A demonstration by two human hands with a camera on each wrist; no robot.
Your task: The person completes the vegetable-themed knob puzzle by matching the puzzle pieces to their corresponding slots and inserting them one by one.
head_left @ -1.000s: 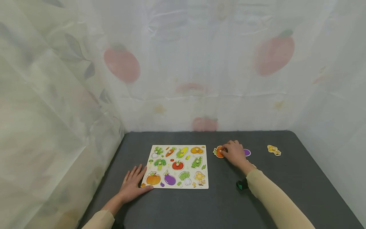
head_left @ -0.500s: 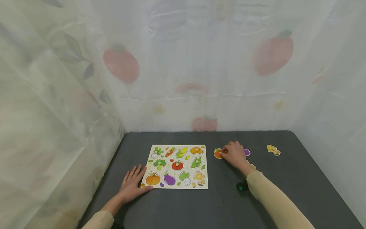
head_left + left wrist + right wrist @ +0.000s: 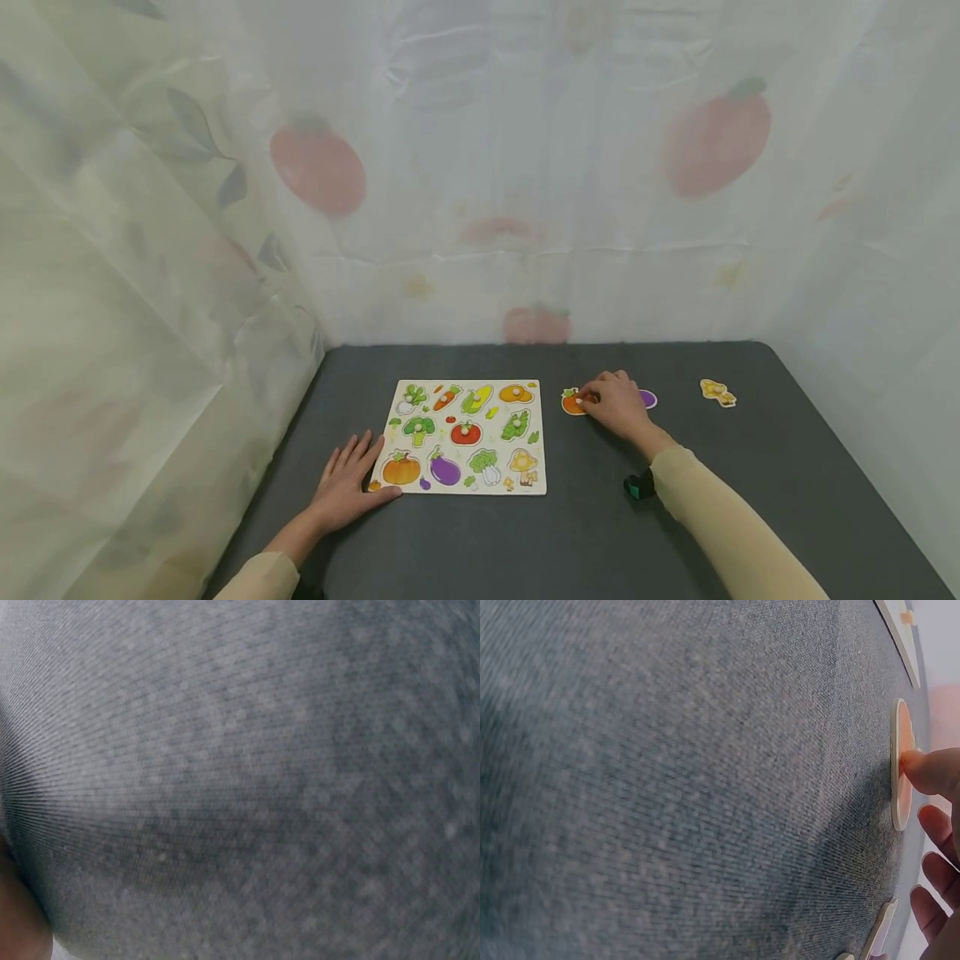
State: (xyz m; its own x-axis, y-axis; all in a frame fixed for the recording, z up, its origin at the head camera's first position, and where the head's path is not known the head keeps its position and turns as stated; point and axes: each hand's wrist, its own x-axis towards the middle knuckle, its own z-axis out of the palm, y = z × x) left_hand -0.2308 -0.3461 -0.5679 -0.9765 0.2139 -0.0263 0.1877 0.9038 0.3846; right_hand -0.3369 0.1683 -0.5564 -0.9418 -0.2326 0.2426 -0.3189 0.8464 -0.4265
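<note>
In the head view, a flat puzzle board [image 3: 480, 483] with printed vegetables lies on the dark table. My left hand [image 3: 348, 483], fingers spread straight, rests on its lower left corner. To the right of the board, my right hand [image 3: 615, 404] pinches an orange pumpkin puzzle piece [image 3: 572, 403] near its middle. The right wrist view shows the thumb [image 3: 930, 771] against the pumpkin's face, with the other fingers bent beside it. Partly hidden behind the right hand is a purple piece [image 3: 648, 399]. Mostly bare cloth fills the left wrist view.
A yellow mushroom-shaped piece [image 3: 717, 392] lies farther right on the dark table [image 3: 480, 550]. In the right wrist view, the edge of another piece [image 3: 880, 930] shows below the pumpkin. Patterned curtains [image 3: 480, 167] hang behind and at both sides.
The pumpkin piece has turned slightly in my right hand, its leafy top swinging from the left towards the back. A piece glimpsed by the right wrist is now hidden. My left hand stays put.
</note>
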